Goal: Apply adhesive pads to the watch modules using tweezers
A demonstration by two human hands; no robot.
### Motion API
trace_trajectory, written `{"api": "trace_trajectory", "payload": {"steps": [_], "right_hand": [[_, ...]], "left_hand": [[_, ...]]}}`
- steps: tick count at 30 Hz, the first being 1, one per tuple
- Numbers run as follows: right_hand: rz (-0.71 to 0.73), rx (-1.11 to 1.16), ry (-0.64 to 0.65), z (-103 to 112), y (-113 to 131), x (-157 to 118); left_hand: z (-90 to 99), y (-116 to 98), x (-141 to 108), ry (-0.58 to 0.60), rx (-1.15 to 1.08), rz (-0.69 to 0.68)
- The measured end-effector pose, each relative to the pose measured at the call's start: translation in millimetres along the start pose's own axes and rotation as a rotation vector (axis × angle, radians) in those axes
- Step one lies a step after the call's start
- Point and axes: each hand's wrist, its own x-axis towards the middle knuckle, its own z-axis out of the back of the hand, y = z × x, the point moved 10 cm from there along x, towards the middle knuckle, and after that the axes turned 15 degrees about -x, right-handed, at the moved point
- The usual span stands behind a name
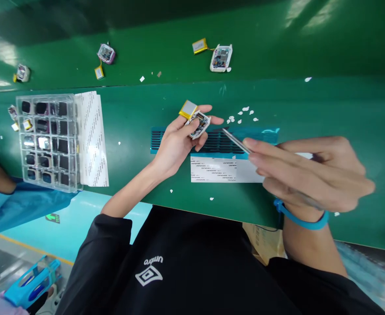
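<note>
My left hand (171,153) is closed around an open smartwatch case (200,125), white-rimmed with its circuit board showing. A yellow-edged battery (188,109) sits beside the case, above my thumb. My right hand (313,175) pinches a pair of tweezers (235,141), whose tips point left toward the watch case, just short of it. Something small and dark shows by the tips; I cannot tell whether they grip it. Beneath both hands lies a blue film sheet (156,141) with black strips. Below that is a white printed backing sheet (212,171).
Small white scraps (245,109) lie beyond the tweezers. Further back are a watch case with battery (221,58) and a purple one (106,53). On the left stand a clear compartment tray (77,144) of watch parts and printed sheets (94,140). A co-worker's blue sleeve (25,205) reaches in there.
</note>
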Motion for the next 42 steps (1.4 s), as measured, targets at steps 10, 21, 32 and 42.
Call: {"api": "trace_trajectory", "payload": {"steps": [10,21,32,42], "right_hand": [[0.525,-0.209,0.013,-18.7,72.8,-4.8],[0.600,-0.286,0.013,-20.9,89.8,-5.1],[0.474,-0.181,0.049,-19.5,81.8,-0.6],[0.341,0.020,0.006,-17.8,72.2,4.3]], "left_hand": [[2.2,-6.2,-13.4,-0.164,-0.427,-0.124],[-1.0,8.4,-18.0,-0.164,-0.436,-0.073],[-5.2,7.3,-16.2,-0.103,-0.357,-0.117],[3.0,5.2,-15.2,-0.205,-0.346,-0.119]]}}
